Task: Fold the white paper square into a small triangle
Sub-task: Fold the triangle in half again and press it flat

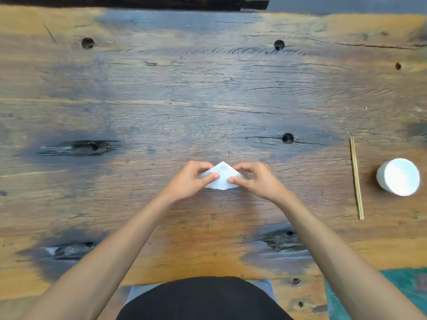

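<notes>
Both hands meet over the middle of the wooden table point(208, 93), each pinching one side of the white paper point(221, 179). On the left hand point(191, 181) the thumb lies on top of the paper's left edge with the fingers curled behind it; the right hand point(256, 179) grips the right edge the same way. Between them the paper shows as a folded shape with a point aimed away from the person and a rounded near edge; whether it touches the table or is lifted a little is hard to tell. Well to the right lie thin wooden sticks point(356, 179), and just beyond them stands a white cup point(398, 177).
</notes>
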The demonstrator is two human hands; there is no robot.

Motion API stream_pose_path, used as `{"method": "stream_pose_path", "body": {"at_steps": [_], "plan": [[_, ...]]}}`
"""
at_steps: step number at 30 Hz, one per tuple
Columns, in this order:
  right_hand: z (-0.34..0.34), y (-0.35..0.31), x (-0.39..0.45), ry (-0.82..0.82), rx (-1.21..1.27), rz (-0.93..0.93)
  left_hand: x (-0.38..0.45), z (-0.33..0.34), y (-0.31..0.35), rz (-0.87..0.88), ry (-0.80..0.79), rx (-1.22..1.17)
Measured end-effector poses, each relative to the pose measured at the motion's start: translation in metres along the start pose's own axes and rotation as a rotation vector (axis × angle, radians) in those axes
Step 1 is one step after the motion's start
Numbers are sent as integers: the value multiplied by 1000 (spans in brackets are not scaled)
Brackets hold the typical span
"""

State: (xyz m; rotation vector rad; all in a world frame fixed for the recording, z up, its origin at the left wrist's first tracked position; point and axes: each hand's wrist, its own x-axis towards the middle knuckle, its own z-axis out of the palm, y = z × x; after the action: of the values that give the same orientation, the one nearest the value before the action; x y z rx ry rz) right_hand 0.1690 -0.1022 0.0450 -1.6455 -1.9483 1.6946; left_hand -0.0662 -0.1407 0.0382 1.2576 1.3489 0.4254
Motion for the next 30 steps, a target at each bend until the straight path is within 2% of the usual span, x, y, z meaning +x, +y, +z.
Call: {"method": "stream_pose_path", "body": {"at_steps": [6, 9, 14, 23, 30], "plan": [[-38, 19, -48, 44, 141, 53, -8, 21, 21, -26, -76, -196], [-60, 30, -74, 103, 191, 50, -8, 42, 32, -21, -117, -204], [-97, 60, -117, 233, 254, 63, 0, 79, 58, -23, -23, -295], [-134, 130, -176, 392, 383, 134, 58, 148, 131, 12, 9, -249], [-145, 186, -195, 482, 493, 287, 122, 205, 175, -24, -71, -12]]}}
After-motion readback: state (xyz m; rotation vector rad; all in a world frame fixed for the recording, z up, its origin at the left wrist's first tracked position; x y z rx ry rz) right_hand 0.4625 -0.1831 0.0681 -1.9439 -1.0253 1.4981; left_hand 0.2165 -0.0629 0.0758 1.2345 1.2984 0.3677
